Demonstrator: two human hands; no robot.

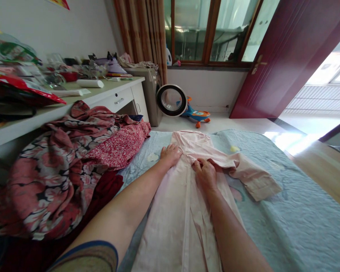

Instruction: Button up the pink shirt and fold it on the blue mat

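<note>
A long pale pink shirt (pixel 170 211) lies spread over the bed, its front strip running down towards me. One sleeve (pixel 252 177) stretches out to the right, with its cuff on the blanket. My left hand (pixel 170 155) rests flat on the upper left part of the shirt, fingers stretched out. Near the middle of the chest, my right hand (pixel 206 173) has its fingers closed on a fold of the fabric. The shirt's other sleeve cannot be made out.
A light blue quilted blanket (pixel 306 211) covers the bed. Floral clothes (pixel 53 170) are heaped at the left, beside a cluttered white desk (pixel 98 99). Beyond the bed stand a washing machine (pixel 151 88), a bladeless ring-shaped fan (pixel 157 99), a ride-on toy (pixel 196 114) and an open red door (pixel 274 64).
</note>
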